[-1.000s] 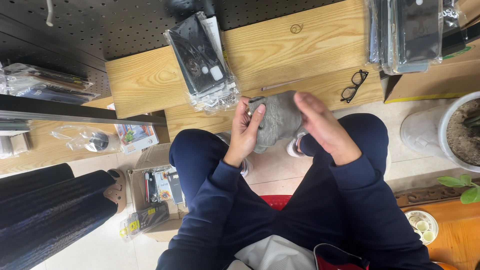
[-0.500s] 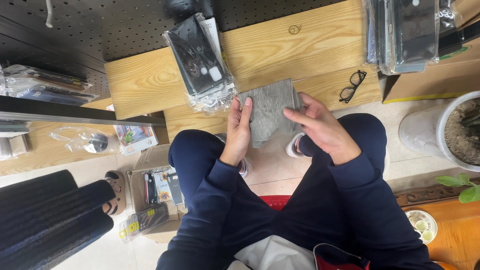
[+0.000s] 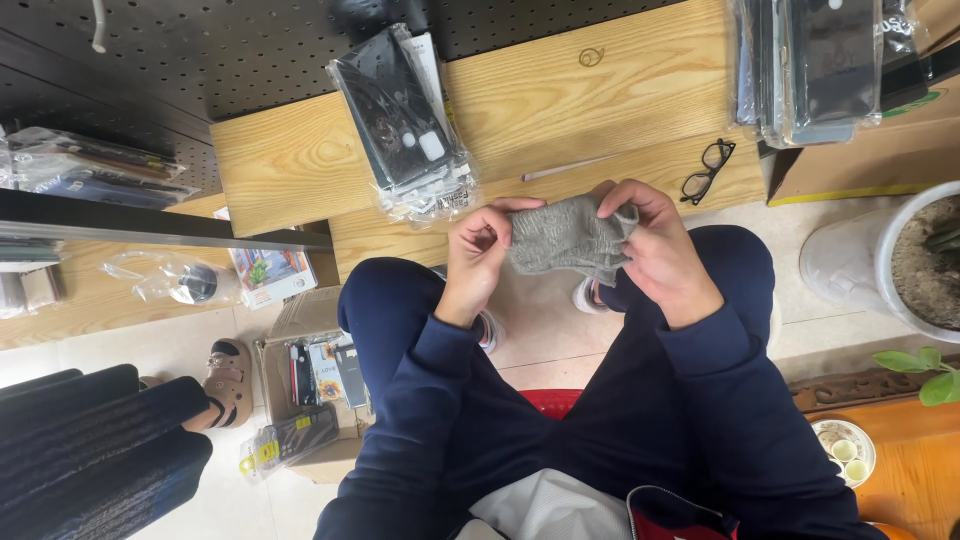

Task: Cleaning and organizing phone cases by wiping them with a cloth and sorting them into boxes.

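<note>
- Wooden shelving [image 3: 300,170] takes up the whole background of the head view, pale oak-look boards under a black pegboard wall [image 3: 180,50], with a tiled floor below. I'll use the shelf as the reference for everything.
- Right at the shelf's front edge, over the person's knees, both hands have a small grey sock [image 3: 565,238] between them. It's bunched and rumpled now, whereas half a second back it was spread out flat like a square panel, so it's been scrunched or folded in on itself.
- Left hand [image 3: 478,250] is pinching the sock's left end, thumb and fingers closed on the fabric. It looks like it dropped a bit lower than before.
- Right hand [image 3: 655,240] is curled over the sock's right end, fingers closed on the top edge. So both hands are clamped on the same sock, close together and only the cloth between them.
- My read: the hands drew in and the sock went from opened out to gathered, so it looks like they're mid-fold or mid-roll.
- On the shelf just behind the hands: a stack of clear-bagged dark items [image 3: 405,120], a thin stick [image 3: 565,168], and black glasses [image 3: 708,170] off to the right.
- Below the shelf on the left, an open cardboard box [image 3: 315,375] of packaged stuff on the floor, and someone else's sandalled foot [image 3: 228,380] beside it.
- Far right of the shelf there's a white plant pot [image 3: 900,260].
</note>
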